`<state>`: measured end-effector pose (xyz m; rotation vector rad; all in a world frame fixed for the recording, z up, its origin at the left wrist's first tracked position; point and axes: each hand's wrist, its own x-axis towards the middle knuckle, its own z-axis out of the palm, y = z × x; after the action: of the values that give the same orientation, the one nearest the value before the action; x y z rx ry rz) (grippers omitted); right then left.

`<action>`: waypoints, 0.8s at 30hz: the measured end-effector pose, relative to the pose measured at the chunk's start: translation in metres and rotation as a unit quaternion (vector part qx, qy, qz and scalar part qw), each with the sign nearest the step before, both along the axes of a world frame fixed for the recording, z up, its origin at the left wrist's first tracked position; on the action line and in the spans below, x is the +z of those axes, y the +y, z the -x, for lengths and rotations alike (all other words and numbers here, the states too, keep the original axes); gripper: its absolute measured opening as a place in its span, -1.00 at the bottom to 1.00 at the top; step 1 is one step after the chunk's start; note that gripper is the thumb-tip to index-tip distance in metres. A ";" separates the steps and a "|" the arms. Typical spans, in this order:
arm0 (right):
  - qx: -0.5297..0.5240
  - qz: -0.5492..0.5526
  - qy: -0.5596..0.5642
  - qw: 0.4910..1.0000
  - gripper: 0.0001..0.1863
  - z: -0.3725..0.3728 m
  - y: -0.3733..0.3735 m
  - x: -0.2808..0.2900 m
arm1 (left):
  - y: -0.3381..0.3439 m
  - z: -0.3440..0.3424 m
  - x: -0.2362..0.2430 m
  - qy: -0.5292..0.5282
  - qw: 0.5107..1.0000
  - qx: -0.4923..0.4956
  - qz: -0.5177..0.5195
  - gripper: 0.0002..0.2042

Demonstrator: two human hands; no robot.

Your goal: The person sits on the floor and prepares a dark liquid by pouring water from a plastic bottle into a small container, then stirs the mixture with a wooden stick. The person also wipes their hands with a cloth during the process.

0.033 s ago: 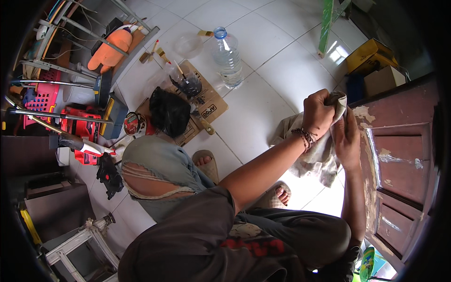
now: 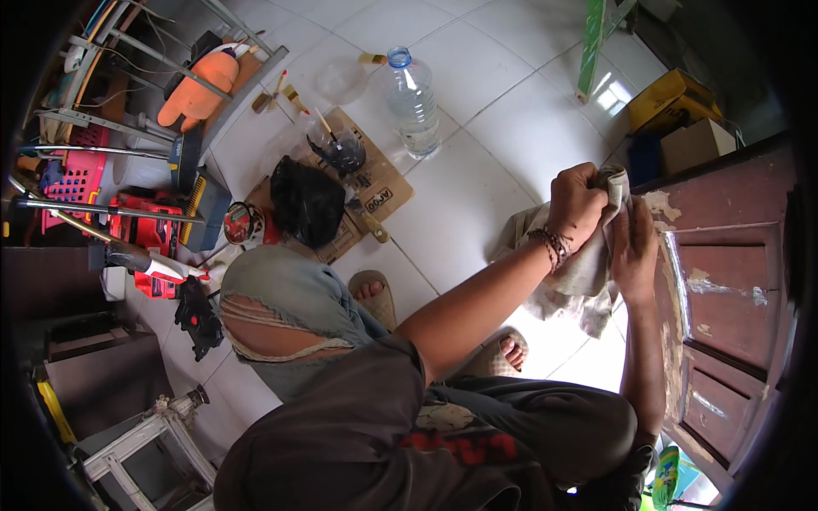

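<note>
left hand (image 2: 576,209): clenching cloth (image 2: 586,298) (crumpled) | right hand (image 2: 635,251): beside door (image 2: 728,268), grip unclear

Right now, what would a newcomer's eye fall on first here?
Probably the stained cloth bunched in the left hand right of centre, beside the brown panelled door with peeling paint. Then the clear plastic bottle on the white tiles at upper centre, and the black plastic bag on cardboard left of it.

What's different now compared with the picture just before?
Very little: the right hand seems shifted slightly toward the brown door. Nothing was visibly grasped or released. The left hand still grips the cloth; the bottle stands where it stood.
</note>
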<state>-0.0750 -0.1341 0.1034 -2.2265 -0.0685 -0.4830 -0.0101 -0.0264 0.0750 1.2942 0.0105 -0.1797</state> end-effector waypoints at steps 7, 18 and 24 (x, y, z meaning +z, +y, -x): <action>-0.147 -0.193 0.167 0.956 -0.69 -0.008 -0.012 -0.008 | 0.000 0.018 -0.005 -0.078 0.991 -0.064 -0.090 -0.55; -0.002 0.014 0.133 0.991 -0.73 0.002 0.011 -0.013 | 0.003 -0.006 -0.019 -0.043 0.983 0.009 -0.181 -0.64; 0.046 0.106 0.015 0.993 -0.84 -0.002 0.036 -0.001 | 0.030 -0.037 -0.041 -0.005 0.959 -0.142 -0.245 -0.59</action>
<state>-0.0729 -0.0981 0.1023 -2.4243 -0.2147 -0.4059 0.0264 0.0040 0.0338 1.7905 -0.1478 -0.4368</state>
